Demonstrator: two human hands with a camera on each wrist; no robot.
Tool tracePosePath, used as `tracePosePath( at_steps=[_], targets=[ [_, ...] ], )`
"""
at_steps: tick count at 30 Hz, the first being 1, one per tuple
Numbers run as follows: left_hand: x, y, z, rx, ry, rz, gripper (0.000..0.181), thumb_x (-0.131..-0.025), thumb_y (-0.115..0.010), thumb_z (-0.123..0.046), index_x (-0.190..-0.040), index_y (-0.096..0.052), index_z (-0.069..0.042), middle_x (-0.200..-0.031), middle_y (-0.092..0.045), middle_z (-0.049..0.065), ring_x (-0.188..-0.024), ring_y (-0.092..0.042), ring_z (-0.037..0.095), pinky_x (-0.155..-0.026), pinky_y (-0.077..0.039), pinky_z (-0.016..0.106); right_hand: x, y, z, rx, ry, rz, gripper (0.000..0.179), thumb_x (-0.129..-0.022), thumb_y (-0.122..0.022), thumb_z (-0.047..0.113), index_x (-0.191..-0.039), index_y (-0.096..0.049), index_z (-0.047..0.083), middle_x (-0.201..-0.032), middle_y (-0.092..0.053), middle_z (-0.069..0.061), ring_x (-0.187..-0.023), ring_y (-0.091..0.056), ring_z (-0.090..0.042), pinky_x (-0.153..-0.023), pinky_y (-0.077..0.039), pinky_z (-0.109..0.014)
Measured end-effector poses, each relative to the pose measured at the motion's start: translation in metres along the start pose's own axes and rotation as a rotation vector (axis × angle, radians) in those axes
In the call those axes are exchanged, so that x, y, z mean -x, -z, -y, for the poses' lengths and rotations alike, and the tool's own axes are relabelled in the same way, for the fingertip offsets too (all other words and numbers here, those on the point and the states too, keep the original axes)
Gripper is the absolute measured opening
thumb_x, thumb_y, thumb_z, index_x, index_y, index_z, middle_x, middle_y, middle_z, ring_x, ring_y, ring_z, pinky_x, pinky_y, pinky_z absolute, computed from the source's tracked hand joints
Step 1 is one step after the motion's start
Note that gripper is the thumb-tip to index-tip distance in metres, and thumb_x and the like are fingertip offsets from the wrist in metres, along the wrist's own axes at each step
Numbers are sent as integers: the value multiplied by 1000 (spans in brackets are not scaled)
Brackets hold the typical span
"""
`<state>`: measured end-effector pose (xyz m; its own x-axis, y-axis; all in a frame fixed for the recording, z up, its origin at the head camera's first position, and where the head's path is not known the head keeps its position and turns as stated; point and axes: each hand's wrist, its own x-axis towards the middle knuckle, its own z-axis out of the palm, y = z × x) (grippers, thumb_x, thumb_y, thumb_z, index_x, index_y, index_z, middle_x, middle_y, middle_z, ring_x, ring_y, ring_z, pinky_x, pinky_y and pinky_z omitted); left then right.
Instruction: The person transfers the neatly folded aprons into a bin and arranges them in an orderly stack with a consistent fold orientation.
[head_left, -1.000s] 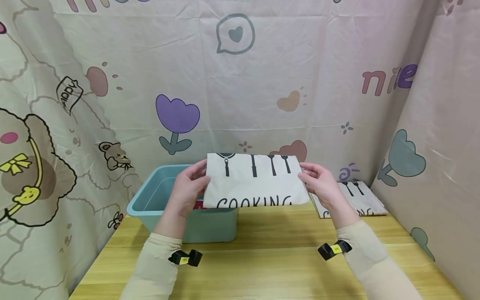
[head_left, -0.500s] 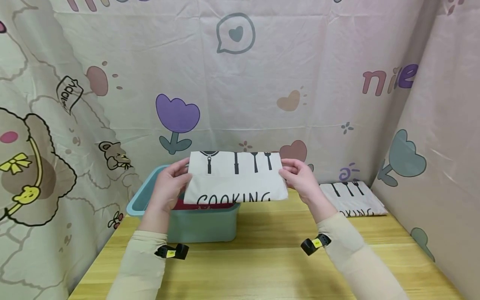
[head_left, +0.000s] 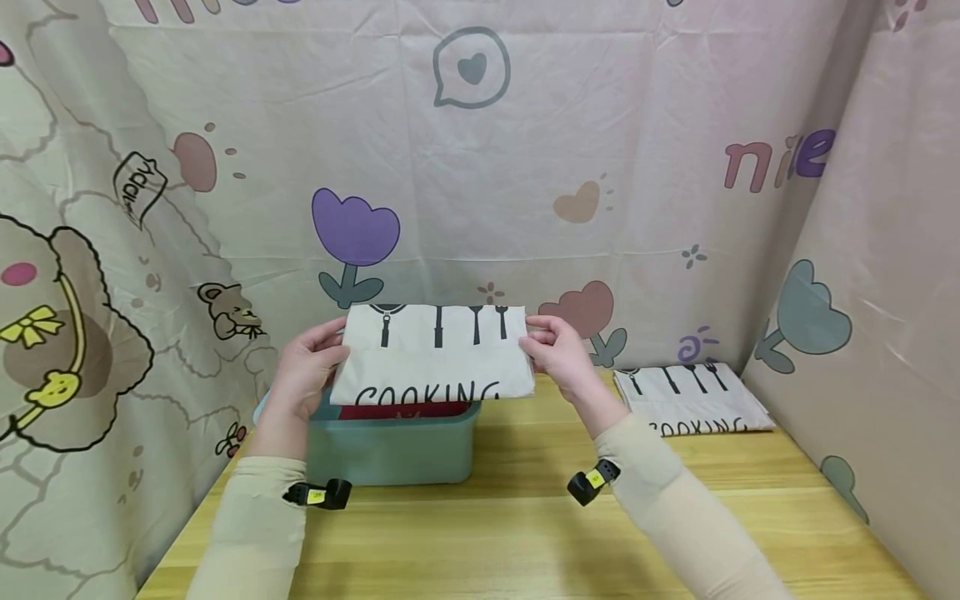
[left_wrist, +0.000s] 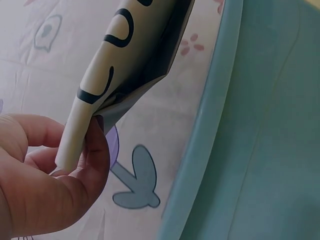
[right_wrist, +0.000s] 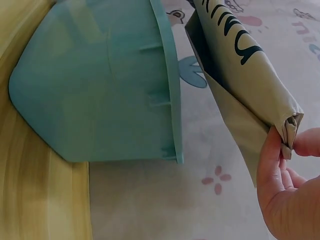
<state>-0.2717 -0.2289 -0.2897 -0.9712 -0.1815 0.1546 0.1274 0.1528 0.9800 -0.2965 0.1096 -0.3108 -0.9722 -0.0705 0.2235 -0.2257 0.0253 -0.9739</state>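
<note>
Both hands hold a folded white cloth [head_left: 435, 354] printed with dark utensils and the word COOKING, raised over the front rim of a blue-green plastic bin [head_left: 390, 454]. My left hand [head_left: 300, 375] pinches its left edge between thumb and fingers. At the opposite edge, my right hand [head_left: 562, 360] pinches the layered corner; in the right wrist view the cloth [right_wrist: 245, 75] shows its stacked folds there. A dark red item [head_left: 405, 411] shows inside the bin, just under the cloth's lower edge, and the cloth hides most of the bin's inside.
A second folded cloth [head_left: 697, 400] with the same print lies at the back right of the wooden table [head_left: 525, 533]. A patterned curtain [head_left: 480, 167] hangs behind and along both sides.
Both hands have carried the folded cloth leftward, from the bin's right end to over the bin. More of the second folded cloth now shows at right.
</note>
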Motion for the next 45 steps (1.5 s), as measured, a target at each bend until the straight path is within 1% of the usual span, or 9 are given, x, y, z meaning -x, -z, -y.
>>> tracePosePath(
  at_steps=[11,14,21,24,28,35,39,42,45],
  targets=[
    [-10,19,6,-142,45,-38,54,-98,-51,1,-150,-42,-8,-135,-50,15,-106,-52,12,-80,-47,23,-7,-30,-5,-20,2,13,44,-93,-58,-3,-134,-48,-10,-105,-63,-22,-75,-59,-12,-61,-52,-24],
    [-14,23,8,-169,61,-50,54,-98,-51,1,-150,-42,-8,-137,-49,16,-109,-51,15,-82,-46,26,-9,-38,-7,-20,0,8,43,-92,-59,-3,-133,-48,-10,-106,-64,-23,-75,-59,-13,-61,-52,-24],
    [-21,31,11,-222,81,-90,54,-96,-52,1,-149,-43,-7,-138,-49,18,-110,-50,16,-81,-45,22,-13,-52,-12,-13,-27,8,43,-92,-60,-2,-133,-49,-8,-106,-63,-21,-80,-59,-17,-66,-54,-28],
    [-23,35,13,-235,93,-98,54,-96,-51,2,-150,-42,-6,-141,-47,20,-117,-49,22,-91,-47,32,-14,-57,-13,-8,-26,17,43,-93,-60,-1,-133,-49,-9,-107,-64,-23,-80,-60,-18,-67,-55,-31],
    [-24,40,15,-261,90,-103,54,-96,-51,2,-149,-42,-6,-142,-46,21,-120,-48,25,-99,-45,40,-15,-63,-14,-2,-27,25,43,-93,-61,-1,-133,-49,-10,-105,-64,-22,-78,-60,-17,-67,-56,-32],
    [-29,47,16,-290,103,-114,54,-95,-52,2,-148,-44,-6,-141,-49,21,-114,-51,21,-81,-46,23,-17,-73,-13,28,-37,26,42,-93,-62,-2,-132,-50,-9,-98,-64,-17,-75,-58,-16,-67,-58,-34],
    [-30,49,17,-299,106,-119,53,-96,-52,1,-148,-44,-6,-141,-48,22,-117,-50,25,-91,-48,34,-17,-76,-14,54,-30,25,42,-92,-62,-1,-131,-51,-9,-98,-64,-17,-75,-58,-17,-67,-58,-35],
    [-30,50,18,-298,104,-124,53,-97,-51,1,-148,-43,-5,-142,-47,23,-122,-48,29,-101,-44,45,-18,-78,-14,87,-22,21,42,-91,-63,0,-131,-51,-9,-97,-63,-16,-77,-58,-18,-67,-58,-36],
    [-30,51,19,-299,101,-134,52,-97,-50,1,-148,-43,-5,-142,-46,24,-125,-47,33,-105,-41,50,-19,-80,-14,135,-19,16,42,-92,-63,2,-131,-52,-7,-97,-62,-14,-81,-58,-19,-69,-58,-36]
  ],
)
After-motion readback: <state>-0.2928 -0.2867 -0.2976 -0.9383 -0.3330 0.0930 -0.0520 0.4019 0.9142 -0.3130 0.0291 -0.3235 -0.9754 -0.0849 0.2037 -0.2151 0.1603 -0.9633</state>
